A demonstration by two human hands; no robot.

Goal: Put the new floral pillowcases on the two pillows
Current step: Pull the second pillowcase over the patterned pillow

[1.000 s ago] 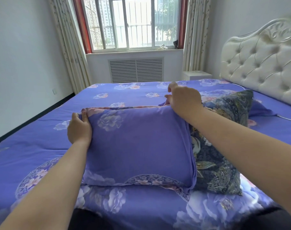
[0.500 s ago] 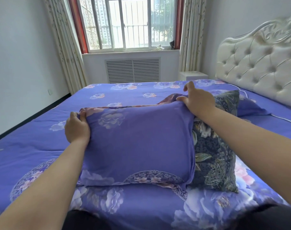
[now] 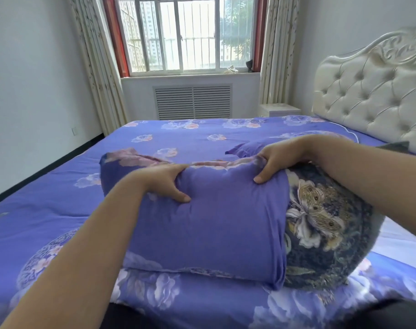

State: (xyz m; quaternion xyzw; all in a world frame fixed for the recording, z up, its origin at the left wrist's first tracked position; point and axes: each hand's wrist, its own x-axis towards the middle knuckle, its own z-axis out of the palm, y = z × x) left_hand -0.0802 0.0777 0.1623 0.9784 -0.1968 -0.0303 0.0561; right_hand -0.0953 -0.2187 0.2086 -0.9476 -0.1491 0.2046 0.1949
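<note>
A purple floral pillowcase (image 3: 216, 224) covers most of a pillow that lies on the bed in front of me. The pillow's dark blue flowered end (image 3: 321, 222) sticks out of the case's open right side. My left hand (image 3: 164, 181) grips the case's upper edge near the middle, thumb on the front and fingers over the top. My right hand (image 3: 275, 160) grips the same upper edge near the case's opening, thumb pressed into the front. A second purple piece of fabric (image 3: 245, 147) lies behind my right hand, mostly hidden.
The bed carries a purple floral cover (image 3: 178, 134). A cream tufted headboard (image 3: 373, 96) stands on the right, with a small white nightstand (image 3: 279, 110) beyond it. The window (image 3: 188, 34), curtains and a radiator grille are at the far wall. Dark floor runs along the left wall.
My left hand has moved from the case's left corner to the middle of its upper edge. My right hand has shifted its grip on the upper edge. The pillow looks raised and bunched.
</note>
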